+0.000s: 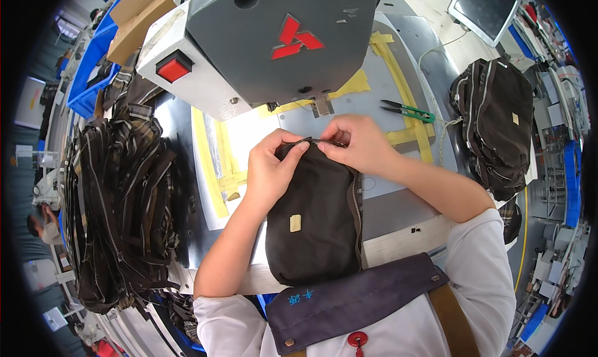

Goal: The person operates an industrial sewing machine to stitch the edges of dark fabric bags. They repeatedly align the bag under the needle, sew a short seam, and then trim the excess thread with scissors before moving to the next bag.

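Observation:
A dark brown fabric pouch point(317, 220) with a small tan label and a metal zipper along its top and right edge lies on the sewing table in front of me. My left hand point(271, 170) grips the pouch's upper left corner, thumb on the zipper edge. My right hand point(355, 142) pinches the zipper at the pouch's top edge, fingers closed on it. Both hands sit just below the needle area of a large grey sewing machine head point(274, 39) with a red button.
A heap of dark zipper strips and plaid fabric point(118, 201) lies at the left. A stack of finished dark pouches point(495, 126) sits at the right. Green-handled thread snips point(408, 111) rest on the metal plate with yellow tape point(398, 64). A monitor point(486, 8) stands back right.

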{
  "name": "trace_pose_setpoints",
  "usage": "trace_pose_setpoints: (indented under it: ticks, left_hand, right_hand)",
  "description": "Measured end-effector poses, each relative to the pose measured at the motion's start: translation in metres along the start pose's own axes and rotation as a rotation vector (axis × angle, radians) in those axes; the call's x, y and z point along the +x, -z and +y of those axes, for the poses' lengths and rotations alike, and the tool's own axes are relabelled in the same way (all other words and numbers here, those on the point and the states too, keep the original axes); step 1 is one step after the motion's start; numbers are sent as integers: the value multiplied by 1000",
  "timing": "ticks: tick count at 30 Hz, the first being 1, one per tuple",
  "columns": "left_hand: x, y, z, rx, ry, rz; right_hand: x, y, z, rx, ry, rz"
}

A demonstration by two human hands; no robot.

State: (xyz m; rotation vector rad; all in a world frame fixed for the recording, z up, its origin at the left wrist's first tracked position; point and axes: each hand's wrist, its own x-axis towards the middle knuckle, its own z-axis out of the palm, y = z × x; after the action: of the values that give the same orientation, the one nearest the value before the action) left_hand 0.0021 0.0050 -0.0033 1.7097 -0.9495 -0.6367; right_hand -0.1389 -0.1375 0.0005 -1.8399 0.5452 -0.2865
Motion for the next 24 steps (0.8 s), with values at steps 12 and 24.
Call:
trace_pose_setpoints:
  ticks: [12, 24]
  left_hand:
    - [9, -6, 1, 91, 40, 26]
    - [33, -29, 9, 417, 9, 49]
  right_hand:
    - [4, 9, 5, -478, 240, 96]
    - [19, 30, 5, -336, 24, 120]
